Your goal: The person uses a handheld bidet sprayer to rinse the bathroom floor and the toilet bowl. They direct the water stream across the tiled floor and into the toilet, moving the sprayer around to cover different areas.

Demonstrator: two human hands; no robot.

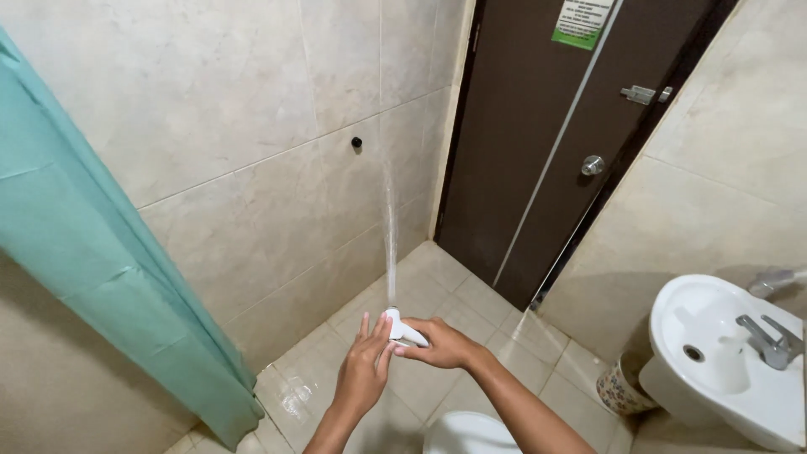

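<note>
Right hand (441, 345) clamped on white spray nozzle (403, 330); left hand (363, 370) flat, fingers open, beside it. Nozzle judged light, rigid, wet-slippery; grip the handle.

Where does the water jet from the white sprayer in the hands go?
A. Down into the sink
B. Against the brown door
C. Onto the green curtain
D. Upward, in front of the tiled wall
D: from the white sprayer in the right hand, the water jet rises in front of the tiled wall.
</note>
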